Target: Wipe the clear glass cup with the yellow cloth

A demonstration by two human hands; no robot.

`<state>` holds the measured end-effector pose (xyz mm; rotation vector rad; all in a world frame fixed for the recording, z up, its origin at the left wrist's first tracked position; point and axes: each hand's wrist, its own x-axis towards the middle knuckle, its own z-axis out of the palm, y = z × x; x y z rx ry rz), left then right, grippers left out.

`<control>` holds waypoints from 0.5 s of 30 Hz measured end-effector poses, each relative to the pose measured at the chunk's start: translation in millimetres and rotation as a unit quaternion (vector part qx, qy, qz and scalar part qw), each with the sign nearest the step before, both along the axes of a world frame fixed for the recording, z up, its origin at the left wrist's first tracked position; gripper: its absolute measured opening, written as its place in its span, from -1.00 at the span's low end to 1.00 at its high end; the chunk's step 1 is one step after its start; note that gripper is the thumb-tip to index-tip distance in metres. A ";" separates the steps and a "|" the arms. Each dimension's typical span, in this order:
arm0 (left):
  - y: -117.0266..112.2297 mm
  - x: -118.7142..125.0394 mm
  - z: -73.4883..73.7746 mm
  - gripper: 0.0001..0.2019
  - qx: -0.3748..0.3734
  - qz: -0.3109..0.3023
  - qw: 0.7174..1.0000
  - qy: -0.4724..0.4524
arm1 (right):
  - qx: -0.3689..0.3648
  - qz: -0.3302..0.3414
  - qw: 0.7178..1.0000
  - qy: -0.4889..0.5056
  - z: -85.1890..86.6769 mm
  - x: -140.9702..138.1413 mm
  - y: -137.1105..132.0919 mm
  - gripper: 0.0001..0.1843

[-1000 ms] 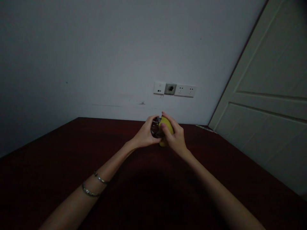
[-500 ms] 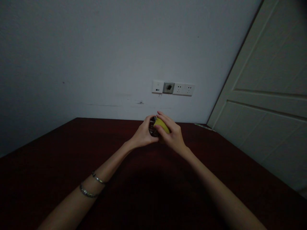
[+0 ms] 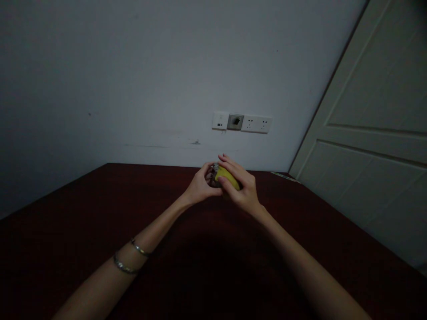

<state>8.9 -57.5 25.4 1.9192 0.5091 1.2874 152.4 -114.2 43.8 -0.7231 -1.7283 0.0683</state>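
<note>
Both my hands meet above the far middle of a dark red table (image 3: pixel 83 222). My right hand (image 3: pixel 243 189) is closed round a small yellow object (image 3: pixel 227 177), thumb and fingers pressed on it. My left hand (image 3: pixel 200 186) is curled round a small dark, shiny metal piece (image 3: pixel 212 175) that touches the yellow object; its shape is too dim to make out. Two silver bangles (image 3: pixel 128 260) sit on my left forearm.
A white wall stands behind the table, with a row of sockets and a switch (image 3: pixel 242 122) above my hands. A pale panelled door (image 3: pixel 373 146) fills the right side. A thin flat item (image 3: pixel 283 176) lies at the table's far right corner.
My hands stayed together at the same place. The yellow object turned slightly in my right hand, and my left fingers curled tighter round the metal piece.
</note>
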 end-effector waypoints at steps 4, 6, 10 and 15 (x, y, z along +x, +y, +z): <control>-0.1 -1.3 1.3 -0.27 0.032 0.038 0.998 0.035 | -0.109 -0.005 0.987 0.116 4.3 -0.5 5.1 -0.67; -0.2 -0.7 1.5 -0.26 0.036 0.066 0.995 0.060 | -0.154 -0.012 0.978 0.142 4.8 -0.2 7.9 -0.65; 0.8 0.6 2.1 -0.27 0.042 0.108 0.989 0.092 | -0.079 -0.026 0.994 0.065 1.3 0.6 9.1 -0.63; 1.8 -0.8 3.0 -0.30 0.075 0.131 0.982 0.111 | -0.030 -0.024 0.999 -0.004 -0.9 2.3 9.4 -0.61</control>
